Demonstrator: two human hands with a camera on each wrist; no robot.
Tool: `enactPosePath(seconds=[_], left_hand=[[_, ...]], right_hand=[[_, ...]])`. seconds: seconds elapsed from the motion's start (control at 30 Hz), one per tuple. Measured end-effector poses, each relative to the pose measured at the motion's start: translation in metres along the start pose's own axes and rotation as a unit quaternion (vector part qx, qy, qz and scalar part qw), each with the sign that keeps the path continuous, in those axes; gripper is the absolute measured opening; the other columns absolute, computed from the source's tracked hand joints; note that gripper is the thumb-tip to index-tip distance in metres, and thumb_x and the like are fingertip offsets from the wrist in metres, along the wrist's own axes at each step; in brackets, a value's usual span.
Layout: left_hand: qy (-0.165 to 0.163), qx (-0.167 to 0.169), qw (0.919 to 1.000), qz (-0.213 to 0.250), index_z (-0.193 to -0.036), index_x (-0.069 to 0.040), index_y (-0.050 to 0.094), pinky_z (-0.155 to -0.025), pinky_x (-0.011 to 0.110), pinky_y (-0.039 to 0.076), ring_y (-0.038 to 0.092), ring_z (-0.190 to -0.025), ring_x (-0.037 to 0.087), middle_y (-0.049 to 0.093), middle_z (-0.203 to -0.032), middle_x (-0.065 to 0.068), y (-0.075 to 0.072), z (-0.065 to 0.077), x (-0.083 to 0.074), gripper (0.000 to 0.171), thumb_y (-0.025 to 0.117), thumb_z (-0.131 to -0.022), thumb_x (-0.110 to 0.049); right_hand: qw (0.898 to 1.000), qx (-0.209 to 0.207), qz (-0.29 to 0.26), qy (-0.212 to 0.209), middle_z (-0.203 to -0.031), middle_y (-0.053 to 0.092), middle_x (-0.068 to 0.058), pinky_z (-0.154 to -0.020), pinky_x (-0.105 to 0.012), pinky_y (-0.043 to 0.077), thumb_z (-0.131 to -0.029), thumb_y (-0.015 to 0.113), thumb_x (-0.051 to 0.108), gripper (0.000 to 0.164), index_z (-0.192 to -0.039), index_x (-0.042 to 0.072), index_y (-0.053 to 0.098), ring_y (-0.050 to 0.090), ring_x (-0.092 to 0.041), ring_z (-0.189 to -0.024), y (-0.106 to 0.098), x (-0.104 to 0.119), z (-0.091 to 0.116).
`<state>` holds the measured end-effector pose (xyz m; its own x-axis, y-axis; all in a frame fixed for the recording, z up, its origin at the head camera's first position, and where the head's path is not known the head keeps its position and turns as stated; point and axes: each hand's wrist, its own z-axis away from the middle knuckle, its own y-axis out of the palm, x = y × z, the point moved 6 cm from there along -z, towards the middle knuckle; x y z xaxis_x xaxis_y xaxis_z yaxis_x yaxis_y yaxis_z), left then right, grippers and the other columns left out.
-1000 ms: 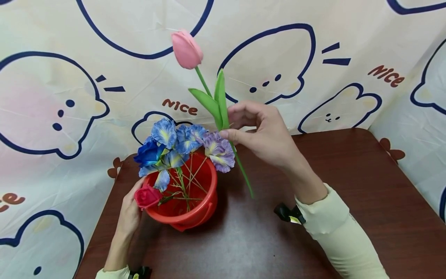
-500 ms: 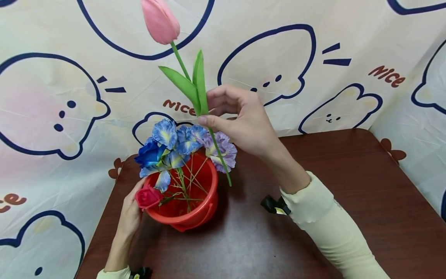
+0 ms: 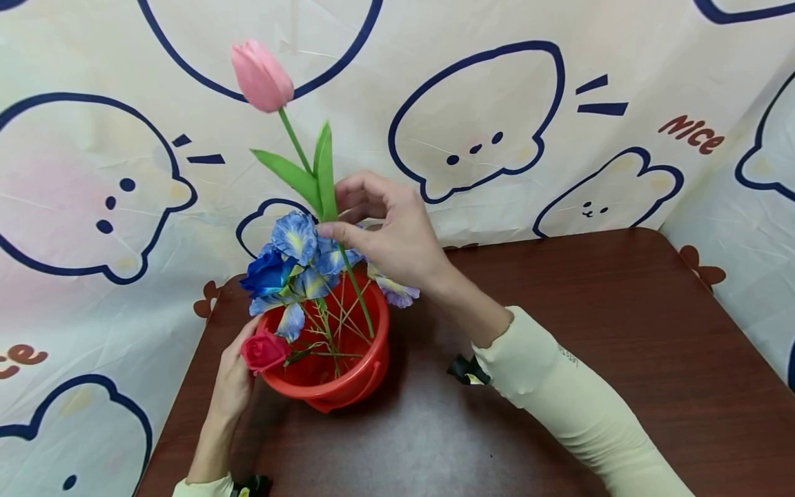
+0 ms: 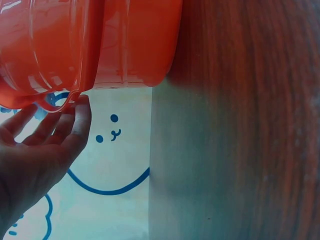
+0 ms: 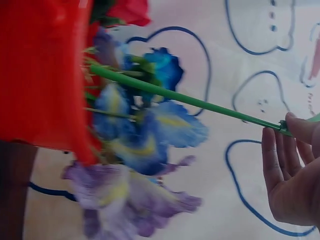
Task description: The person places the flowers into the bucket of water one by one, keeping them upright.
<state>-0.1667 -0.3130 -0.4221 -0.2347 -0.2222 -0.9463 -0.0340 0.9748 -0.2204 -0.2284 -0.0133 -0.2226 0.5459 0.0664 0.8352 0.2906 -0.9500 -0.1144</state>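
My right hand (image 3: 397, 235) pinches the green stem (image 5: 185, 97) of a pink tulip (image 3: 262, 76) just below its leaves. The bloom points up and left, and the stem's lower end reaches the mouth of a red bucket (image 3: 338, 395). My left hand (image 3: 232, 379) touches the bucket's left side; in the left wrist view its fairly straight fingers (image 4: 75, 130) meet the rim near a handle lug. Blue irises (image 3: 293, 238), a dark blue rose (image 3: 267, 273), a purple iris (image 5: 105, 192) and a red rose (image 3: 266, 351) lean out over the rim.
The bucket stands on a dark brown table (image 3: 559, 331). Behind it hangs a pale cloth (image 3: 472, 41) printed with blue-outlined cartoon figures. A black strap piece (image 3: 467, 371) is on the right wrist.
My right hand has carried the tulip left, rising and then lowering. Its stem end has come from beside the bucket to over its mouth. The left hand and bucket look unmoved.
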Motion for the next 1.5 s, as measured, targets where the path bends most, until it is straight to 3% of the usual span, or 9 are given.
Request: enactPosePath(seconds=[0.1, 0.3, 0.57, 0.87, 1.27, 1.5], left_hand=[[-0.003, -0.002, 1.0, -0.002, -0.161, 0.0, 0.045, -0.068, 0.016, 0.055, 0.059, -0.086, 0.007, 0.067, -0.117, -0.008, 0.0, 0.0, 0.0, 0.048, 0.038, -0.116, -0.018], [-0.005, 0.0, 1.0, -0.007, -0.16, 0.003, 0.043, -0.076, 0.015, 0.058, 0.059, -0.103, 0.009, 0.066, -0.126, -0.01, 0.0, 0.0, 0.001, 0.049, 0.038, -0.116, -0.017], [0.002, -0.003, 1.0, -0.006, -0.16, 0.001, 0.046, -0.065, 0.017, 0.054, 0.056, -0.082, 0.008, 0.066, -0.114, -0.007, 0.0, 0.001, 0.001, 0.048, 0.038, -0.115, -0.015], [0.008, -0.001, 0.9999, -0.006, -0.16, 0.002, 0.046, -0.067, 0.017, 0.055, 0.057, -0.087, 0.009, 0.066, -0.125, -0.008, -0.001, 0.001, 0.001, 0.048, 0.038, -0.115, -0.015], [0.024, -0.004, 0.9997, -0.005, -0.157, 0.002, 0.049, -0.061, 0.021, 0.051, 0.054, -0.076, 0.009, 0.066, -0.122, -0.007, -0.001, 0.0, 0.001, 0.047, 0.037, -0.115, -0.013], [0.022, -0.01, 0.9997, 0.002, -0.156, -0.001, 0.052, -0.061, 0.022, 0.05, 0.053, -0.073, 0.008, 0.065, -0.104, -0.005, -0.001, 0.001, 0.001, 0.045, 0.037, -0.115, -0.014]], right_hand=[[1.0, 0.012, 0.015, 0.01, -0.113, 0.079, -0.01, -0.092, -0.034, 0.065, -0.092, 0.085, 0.007, 0.031, -0.121, 0.005, 0.073, 0.078, -0.016, -0.095, 0.008, -0.011, 0.002], [0.997, 0.046, 0.041, 0.037, -0.112, 0.079, -0.008, -0.089, -0.03, 0.065, -0.091, 0.086, 0.01, 0.034, -0.123, 0.008, 0.073, 0.077, -0.013, -0.097, 0.023, -0.03, 0.01], [0.993, 0.093, 0.057, 0.054, -0.108, 0.08, -0.006, -0.085, -0.025, 0.065, -0.092, 0.085, 0.011, 0.029, -0.119, 0.009, 0.074, 0.077, -0.009, -0.093, 0.04, -0.05, 0.02], [0.985, 0.127, 0.095, 0.064, -0.102, 0.079, -0.003, -0.079, -0.019, 0.062, -0.093, 0.085, 0.015, 0.023, -0.113, 0.011, 0.075, 0.073, -0.006, -0.087, 0.056, -0.071, 0.035], [0.979, 0.151, 0.098, 0.091, -0.1, 0.078, -0.002, -0.081, -0.018, 0.061, -0.094, 0.085, 0.016, 0.018, -0.109, 0.012, 0.076, 0.072, -0.006, -0.088, 0.062, -0.09, 0.042], [0.973, 0.178, 0.079, 0.123, -0.1, 0.077, -0.003, -0.08, -0.019, 0.063, -0.095, 0.084, 0.015, 0.015, -0.106, 0.012, 0.075, 0.073, -0.004, -0.086, 0.068, -0.1, 0.043]])
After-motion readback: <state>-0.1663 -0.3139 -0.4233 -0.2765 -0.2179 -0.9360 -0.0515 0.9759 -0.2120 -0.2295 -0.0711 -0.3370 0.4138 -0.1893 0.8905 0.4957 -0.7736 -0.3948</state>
